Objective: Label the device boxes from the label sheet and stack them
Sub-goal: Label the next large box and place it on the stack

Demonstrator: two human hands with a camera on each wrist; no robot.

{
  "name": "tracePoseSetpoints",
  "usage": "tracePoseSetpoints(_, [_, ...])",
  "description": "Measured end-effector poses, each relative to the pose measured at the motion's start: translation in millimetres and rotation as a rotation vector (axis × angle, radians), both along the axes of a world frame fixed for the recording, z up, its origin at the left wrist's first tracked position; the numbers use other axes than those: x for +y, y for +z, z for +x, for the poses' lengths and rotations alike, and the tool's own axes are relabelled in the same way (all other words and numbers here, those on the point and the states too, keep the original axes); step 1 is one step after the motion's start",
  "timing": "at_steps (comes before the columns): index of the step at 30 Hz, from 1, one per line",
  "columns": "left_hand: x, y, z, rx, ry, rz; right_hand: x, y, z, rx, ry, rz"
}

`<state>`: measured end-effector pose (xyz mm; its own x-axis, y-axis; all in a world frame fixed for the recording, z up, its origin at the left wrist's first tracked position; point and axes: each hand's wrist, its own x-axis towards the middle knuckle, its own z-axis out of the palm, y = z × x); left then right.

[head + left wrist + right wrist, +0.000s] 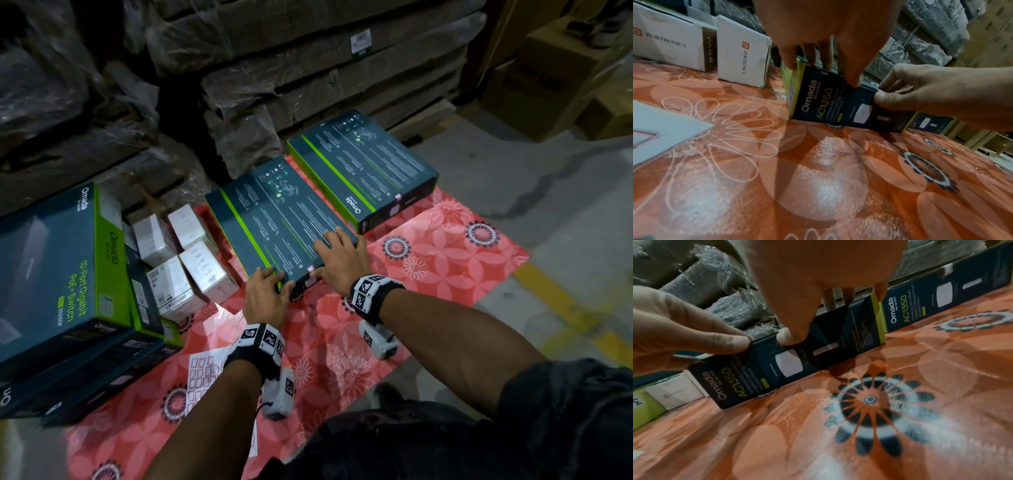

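Two flat dark teal Omada boxes lie on a red floral mat (445, 253). My left hand (277, 277) grips the near-left corner of the near box (274, 219), fingers on top and thumb (855, 81) at the front edge. My right hand (325, 253) holds the same front edge, fingers spread on the lid, thumb (785, 337) pressed on the side face by a small pink label (311, 269). Behind and to the right, the far box (363, 168) carries a similar label (398, 196). The label sheet (202, 380) lies partly under my left forearm.
A stack of larger Omada switch boxes (58, 274) stands at the left, with several white Portronics boxes (185, 260) beside it. Plastic-wrapped cartons (308, 68) wall off the back. Grey floor with a yellow line (565, 308) runs along the right.
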<state>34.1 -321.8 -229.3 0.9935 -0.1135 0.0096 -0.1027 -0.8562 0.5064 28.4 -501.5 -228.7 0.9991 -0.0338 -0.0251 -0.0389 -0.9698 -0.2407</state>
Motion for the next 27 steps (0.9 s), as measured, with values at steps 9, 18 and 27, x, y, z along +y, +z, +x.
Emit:
tracePoseSetpoints(9, [-1, 3, -2, 0.018, 0.011, 0.018, 3, -1, 2, 0.014, -0.016, -0.022])
tracePoseSetpoints(18, [-4, 12, 0, 0.095, 0.121, -0.09, -10, 3, 1, 0.03, 0.044, 0.067])
tracePoseSetpoints(27, [-1, 13, 2, 0.235, 0.141, -0.122, 12, 5, 7, -0.003, -0.154, 0.133])
